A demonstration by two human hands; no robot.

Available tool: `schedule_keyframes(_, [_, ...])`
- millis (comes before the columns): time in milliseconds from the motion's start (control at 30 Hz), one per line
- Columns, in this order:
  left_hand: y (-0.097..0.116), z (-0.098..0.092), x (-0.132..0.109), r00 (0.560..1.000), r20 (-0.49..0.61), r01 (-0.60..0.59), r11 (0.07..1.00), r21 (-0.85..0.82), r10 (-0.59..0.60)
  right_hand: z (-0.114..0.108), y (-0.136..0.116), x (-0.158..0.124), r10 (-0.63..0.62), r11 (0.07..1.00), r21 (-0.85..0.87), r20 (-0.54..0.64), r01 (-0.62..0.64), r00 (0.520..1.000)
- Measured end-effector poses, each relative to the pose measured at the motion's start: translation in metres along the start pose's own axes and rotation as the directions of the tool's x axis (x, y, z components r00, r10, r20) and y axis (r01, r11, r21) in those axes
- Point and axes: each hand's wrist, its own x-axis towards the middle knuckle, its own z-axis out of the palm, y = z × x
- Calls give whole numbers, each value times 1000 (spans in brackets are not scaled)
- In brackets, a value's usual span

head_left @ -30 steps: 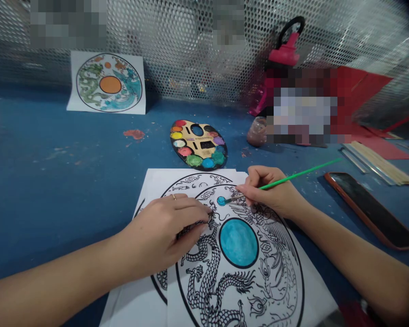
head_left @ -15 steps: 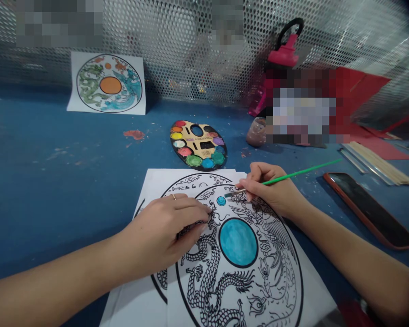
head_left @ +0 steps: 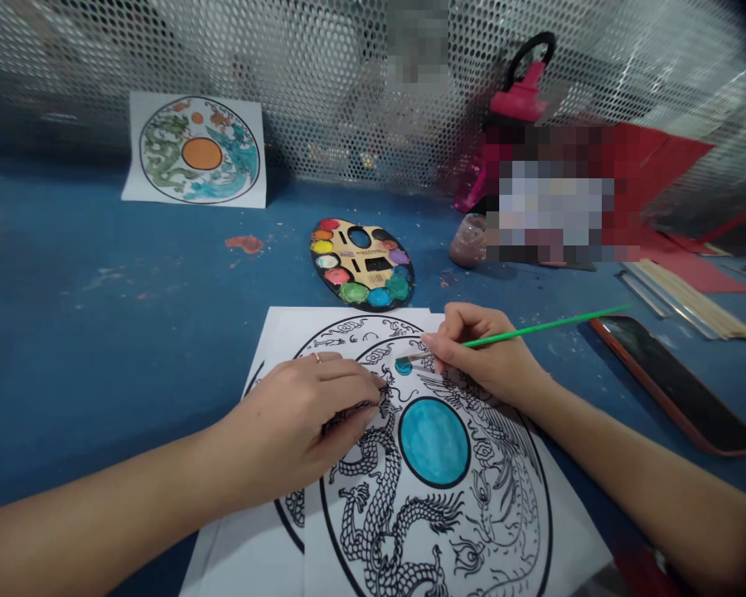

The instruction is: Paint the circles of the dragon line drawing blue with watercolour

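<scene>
My right hand [head_left: 488, 348] pinches a green-handled paintbrush [head_left: 535, 327], its bristles touching a small blue-painted circle [head_left: 404, 371] near the top of the colouring sheet [head_left: 410, 506]. The sheet carries a black outline of a dragon and a phoenix in a ring. At its middle is a larger circle [head_left: 435, 442] filled with blue. My left hand [head_left: 320, 414] rests on the sheet, palm down, fingers stretched out with nothing held. Part of the dragon is hidden beneath it. Just beyond the sheets lies a paint palette [head_left: 364, 264] with several coloured wells.
Another printed sheet [head_left: 258, 431] lies underneath. A finished coloured picture [head_left: 202, 153] leans on the perforated metal panel [head_left: 336, 99]. Further right are a jar of murky water [head_left: 469, 240], a pink bottle [head_left: 519, 99], a phone [head_left: 677, 385] and wooden sticks [head_left: 702, 298].
My right hand has moved slightly left with the paintbrush, and the bristles have come from beside the small blue circle onto it. My left hand has stayed in place.
</scene>
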Motion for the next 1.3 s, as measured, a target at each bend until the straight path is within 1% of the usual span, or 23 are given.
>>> schedule_keyframes(200, [-1,1,0,1000,-4,3,1000,8,-3,0,0,-1,-13,999,-46,-14,12,1000])
schedule_keyframes(400, [0,-1,1,1000,0,-7,1000,4,7,0,1,-2,2,1000,-27,14,-1,1000])
schedule_keyframes(600, [0,0,1,1000,-4,-8,1000,5,8,0,1,-2,-3,1000,-21,-3,3,1000])
schedule_keyframes(967, [0,0,-1,1000,-6,-11,1000,-4,11,0,-1,-2,12,1000,-13,20,-12,1000])
schedule_keyframes(1133, [0,0,-1,1000,-6,-11,1000,-1,11,-1,-1,-1,22,1000,0,-9,-22,1000])
schedule_keyframes(1300, [0,0,-2,1000,7,-1,1000,-4,1,0,0,-1,23,1000,-10,9,-23,1000])
